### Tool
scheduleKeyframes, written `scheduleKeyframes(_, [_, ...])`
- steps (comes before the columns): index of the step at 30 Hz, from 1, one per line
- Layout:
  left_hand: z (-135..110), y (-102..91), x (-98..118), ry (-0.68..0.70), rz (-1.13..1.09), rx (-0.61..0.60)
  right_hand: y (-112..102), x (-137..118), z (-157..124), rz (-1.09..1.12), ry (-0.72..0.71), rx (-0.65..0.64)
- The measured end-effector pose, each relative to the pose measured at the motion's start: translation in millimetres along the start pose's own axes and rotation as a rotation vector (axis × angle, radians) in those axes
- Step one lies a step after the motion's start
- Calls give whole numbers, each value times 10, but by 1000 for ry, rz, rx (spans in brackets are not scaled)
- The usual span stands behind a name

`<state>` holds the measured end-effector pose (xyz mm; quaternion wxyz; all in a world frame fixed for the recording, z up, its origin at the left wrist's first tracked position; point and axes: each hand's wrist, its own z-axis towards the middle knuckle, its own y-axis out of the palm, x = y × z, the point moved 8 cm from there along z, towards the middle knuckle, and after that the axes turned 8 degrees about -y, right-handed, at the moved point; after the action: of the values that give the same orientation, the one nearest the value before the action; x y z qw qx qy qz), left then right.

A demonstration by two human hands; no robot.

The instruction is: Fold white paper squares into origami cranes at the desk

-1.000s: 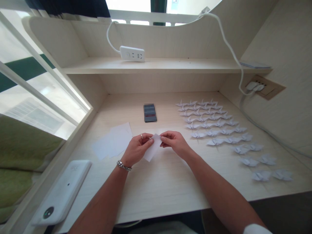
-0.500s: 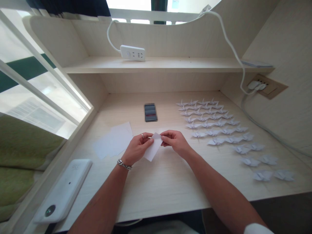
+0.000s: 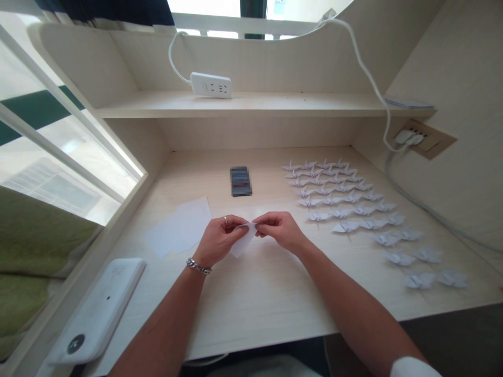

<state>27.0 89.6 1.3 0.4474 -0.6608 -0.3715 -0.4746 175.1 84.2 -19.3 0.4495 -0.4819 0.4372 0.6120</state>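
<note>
A small folded sheet of white paper is held up over the desk between my two hands. My left hand, with a ring and a chain bracelet, pinches its upper left side between thumb and fingers. At the top right corner my right hand grips the paper edge with thumb and index finger. The fingertips of both hands nearly meet. Left of them lie loose white paper sheets, overlapping. To the right stand several rows of folded paper cranes.
A dark phone-like rectangle, its face blurred, lies behind my hands. A white device with a round dial sits at the left edge. A power strip rests on the shelf; its cable reaches the wall socket.
The paper's top corner, which stuck up between my fingers, is now folded down, and my right fingertips have come closer to the left ones. The view has shifted slightly.
</note>
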Motion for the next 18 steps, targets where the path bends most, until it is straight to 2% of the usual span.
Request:
scheduleKeyframes(5, [-3, 44, -12, -13, -124, -63, -58, 75, 10, 142, 76, 94])
scheduleKeyframes(8, [-30, 23, 63, 67, -167, -51, -74, 134, 0, 257, 140, 139])
scheduleKeyframes(11, [-97, 9, 219, 247, 16, -8, -24, 195, -33, 318, 230, 108])
scheduleKeyframes(13, [-132, 32, 282, 323, 175, 3, 25, 223, -53, 267, 276, 39])
scheduleKeyframes(15, [-125, 21, 278, 317, 236, 24, 19, 222, -50, 132, 269, -3])
scheduleKeyframes(18, [-59, -21, 156, 178, 233, 39, -104, 186, -21, 36, 227, 89])
